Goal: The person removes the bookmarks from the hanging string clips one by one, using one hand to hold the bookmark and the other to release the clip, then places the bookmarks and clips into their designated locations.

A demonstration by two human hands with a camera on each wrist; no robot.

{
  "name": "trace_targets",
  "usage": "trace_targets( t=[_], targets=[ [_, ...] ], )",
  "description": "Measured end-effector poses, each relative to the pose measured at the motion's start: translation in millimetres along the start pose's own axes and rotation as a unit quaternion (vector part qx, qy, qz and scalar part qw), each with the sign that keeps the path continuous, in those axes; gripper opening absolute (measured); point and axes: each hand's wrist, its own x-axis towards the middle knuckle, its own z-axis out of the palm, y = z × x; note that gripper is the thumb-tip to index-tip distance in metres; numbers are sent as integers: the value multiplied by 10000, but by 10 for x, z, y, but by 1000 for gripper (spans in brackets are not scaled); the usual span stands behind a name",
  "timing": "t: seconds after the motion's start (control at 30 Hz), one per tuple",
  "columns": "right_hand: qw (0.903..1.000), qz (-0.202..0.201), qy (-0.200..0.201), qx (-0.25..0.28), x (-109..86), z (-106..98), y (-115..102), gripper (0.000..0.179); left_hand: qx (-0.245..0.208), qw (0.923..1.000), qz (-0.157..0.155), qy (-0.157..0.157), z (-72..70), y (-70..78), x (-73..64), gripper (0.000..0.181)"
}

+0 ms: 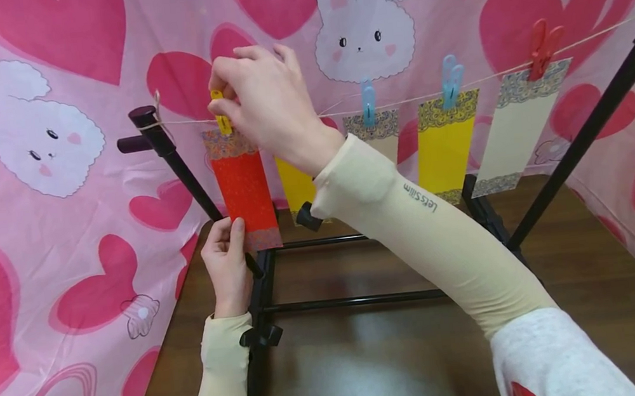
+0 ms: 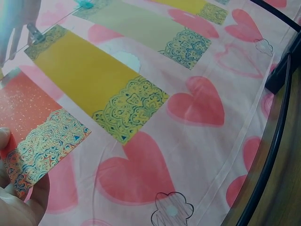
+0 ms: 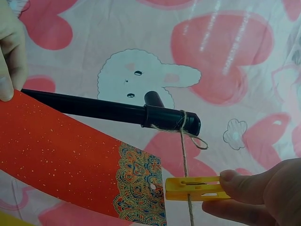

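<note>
My right hand (image 1: 276, 103) pinches a yellow clothespin (image 3: 181, 189) between thumb and fingers at the left end of the string (image 3: 185, 157). Below it is a red paper card (image 1: 244, 189) with lace-patterned bands at both ends. In the right wrist view the clothespin's tip lies right at the card's patterned top edge, with the string running across the pin. My left hand (image 1: 228, 267) pinches the card's lower left edge, thumb in front and fingers behind. In the left wrist view the patterned lower end (image 2: 51, 141) of the card extends beyond those fingers.
Farther right, yellow and cream cards (image 1: 450, 147) hang from blue clothespins (image 1: 368, 102) and a red clothespin (image 1: 543, 52). The string is tied between posts of a black rack (image 1: 179, 163) on a brown wooden tabletop (image 1: 362, 359). Pink cloth with hearts and rabbits hangs behind.
</note>
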Motion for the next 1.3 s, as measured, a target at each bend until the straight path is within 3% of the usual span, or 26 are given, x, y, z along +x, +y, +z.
trace_targets(
  t=[0.37,0.77,1.3],
  targets=[
    [9998,-102,122,100,-9,7,12,27,70,10000,50,51,-12,26,-9,12],
    [9994,-197,259,67,-24,-16,21,28,257,9996,-131,60,-34,38,-16,17],
    [9986,-364,377,-80,-37,-15,35,27,295,9995,-35,84,-32,65,-26,14]
  ],
)
